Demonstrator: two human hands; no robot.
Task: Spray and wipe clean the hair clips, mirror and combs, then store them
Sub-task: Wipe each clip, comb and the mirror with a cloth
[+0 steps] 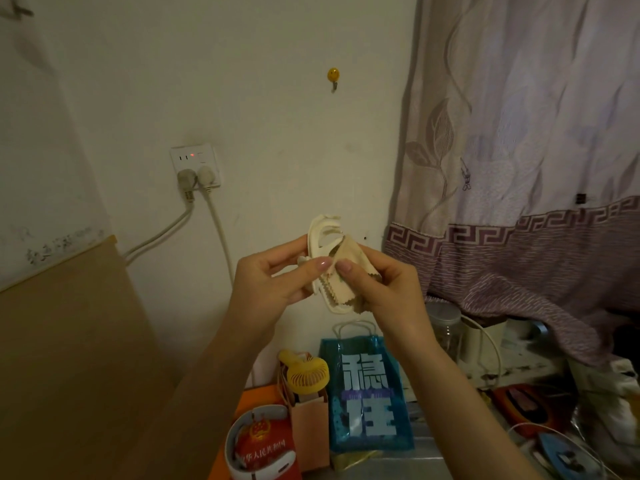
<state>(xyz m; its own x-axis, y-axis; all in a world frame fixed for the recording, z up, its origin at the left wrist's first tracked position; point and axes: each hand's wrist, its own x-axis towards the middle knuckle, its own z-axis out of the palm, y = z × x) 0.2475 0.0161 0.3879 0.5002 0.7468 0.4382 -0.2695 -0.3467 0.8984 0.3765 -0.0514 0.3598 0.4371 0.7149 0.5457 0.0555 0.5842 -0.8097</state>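
I hold a cream claw hair clip point(320, 237) up in front of the wall, its toothed jaws standing upright. My left hand point(273, 275) grips the clip's lower left side with thumb and fingers. My right hand point(377, 282) pinches a small beige cloth with a zigzag edge point(341, 258) and presses it against the clip's right side. The cloth's lower edge hangs over the clip's bottom teeth. No mirror, comb or spray bottle is visible.
Below my hands stand a blue gift bag point(367, 393), a yellow handheld fan point(306, 374) in a small orange bag, and a red booklet point(263, 448). A wall socket point(195, 166) with two plugs is at left, a curtain point(519, 168) at right, above cluttered items.
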